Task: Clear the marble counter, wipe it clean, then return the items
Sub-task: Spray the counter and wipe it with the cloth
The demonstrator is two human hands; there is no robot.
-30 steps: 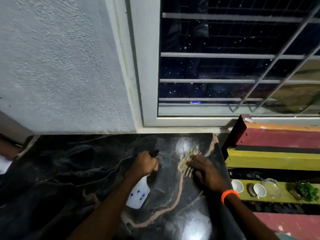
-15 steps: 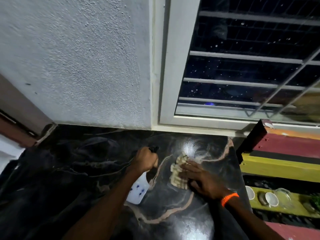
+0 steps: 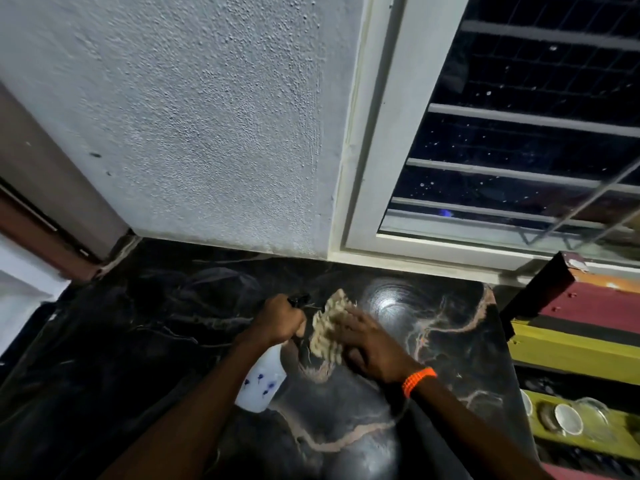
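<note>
While the left hand (image 3: 282,322) keeps a closed grip round the neck of a white plastic spray bottle w/ blue marks (image 3: 262,384), held tilted just above the black marble surface w/ pink veins (image 3: 446,341), the right hand (image 3: 372,344) presses flat, fingers spread, on a beige nubbly cleaning cloth (image 3: 327,327) lying on the surface near the back wall, just beside the bottle's black nozzle. Orange beaded wristband (image 3: 418,380) on right wrist. Small white bowls (image 3: 568,419) sit on a yellow shelf at right, off the surface.
</note>
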